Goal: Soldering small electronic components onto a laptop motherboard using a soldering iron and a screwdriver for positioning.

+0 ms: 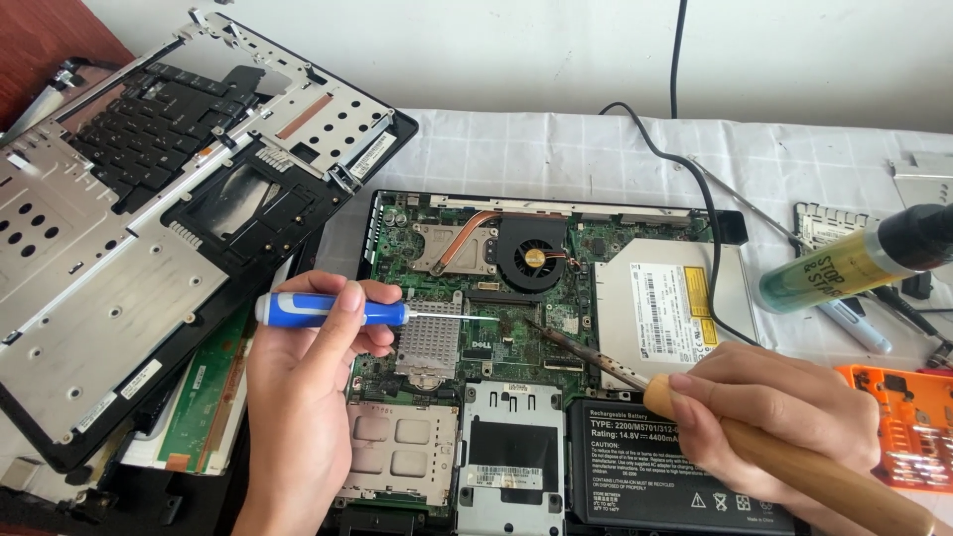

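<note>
Both hands grip tools over an opened laptop (516, 328): right hand (774, 407) clasps a wooden-handled soldering iron (635, 375) angled up-left, left hand (313, 367) a blue screwdriver (338, 310) pointing right, tips nearly meeting.

Keyboard cover (149, 228) left of motherboard (496, 328), optical drive (665, 308) right, battery (675, 467) in front, prob. touching.

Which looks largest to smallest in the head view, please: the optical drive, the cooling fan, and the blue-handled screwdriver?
1. Optical drive, clearly the largest.
2. Blue-handled screwdriver in the left hand: longer than the fan but thin, and nearer the camera.
3. Cooling fan, unsure against the screwdriver.
</note>
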